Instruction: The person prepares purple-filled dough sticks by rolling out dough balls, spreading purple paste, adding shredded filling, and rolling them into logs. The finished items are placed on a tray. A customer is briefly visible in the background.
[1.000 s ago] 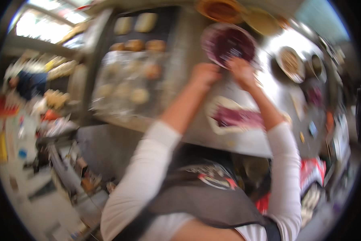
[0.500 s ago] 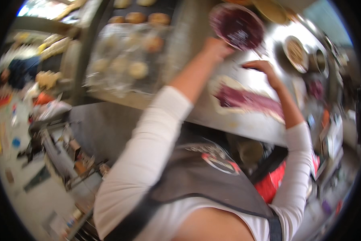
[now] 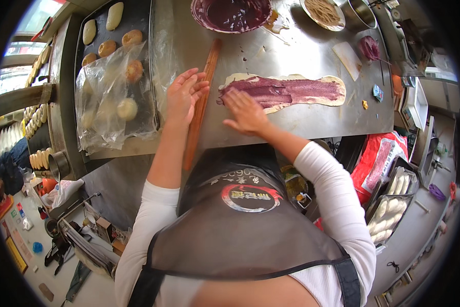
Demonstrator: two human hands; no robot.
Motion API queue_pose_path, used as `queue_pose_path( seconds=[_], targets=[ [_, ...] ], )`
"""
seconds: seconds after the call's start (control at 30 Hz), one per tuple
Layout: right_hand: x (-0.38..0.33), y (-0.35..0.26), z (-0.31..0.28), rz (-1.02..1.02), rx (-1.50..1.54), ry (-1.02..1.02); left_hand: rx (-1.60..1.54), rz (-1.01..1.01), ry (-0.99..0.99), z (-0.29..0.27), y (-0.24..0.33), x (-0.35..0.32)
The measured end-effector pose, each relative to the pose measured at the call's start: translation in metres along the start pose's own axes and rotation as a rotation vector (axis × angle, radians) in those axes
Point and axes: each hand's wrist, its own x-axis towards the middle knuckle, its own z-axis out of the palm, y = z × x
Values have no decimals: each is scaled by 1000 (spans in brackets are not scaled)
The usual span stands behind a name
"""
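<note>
A long flat strip of pale dough lies across the metal table, with purple paste spread over most of its top. My right hand is laid over the left end of the strip, fingers stretched out and touching the paste. Just left of it, a wooden rolling pin lies lengthwise, reaching over the table's front edge. My left hand is raised beside the pin with its fingers apart and nothing in it. Beyond both hands stands a bowl smeared inside with purple paste.
On the left is a dark tray of round and oval buns, partly under clear plastic. A plate of brown filling, a metal pot, a white scraper and a purple lump sit toward the back right.
The bowl, tilted at my left hand before, now stands on the table. My left hand has come back toward the rolling pin; my right hand has moved onto the dough's left end.
</note>
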Motion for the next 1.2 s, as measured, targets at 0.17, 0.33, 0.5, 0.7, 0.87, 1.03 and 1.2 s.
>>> queue_pose_path(
  seconds=[0.17, 0.33, 0.5, 0.7, 0.87, 1.03, 1.2],
  targets=[
    [-15, 33, -17, 642, -171, 249, 55, -19, 49, -12, -2, -11],
    [-34, -7, -27, 176, 5, -61, 79, -58, 4, -4, -9, -16],
    [-122, 104, -48, 723, -153, -65, 92, -60, -51, -5, -13, -18],
    [-151, 127, -39, 721, -141, -4, 137, -122, -38, -2, -19, -22],
    [-160, 126, -62, 922, -140, 231, 173, -109, -67, 5, -16, -22],
    [-162, 163, -46, 682, -120, -150, 189, -118, -74, 1, -13, -24],
    [-112, 147, -52, 1036, -97, 248, 169, -105, -68, -6, -10, -29]
  ],
)
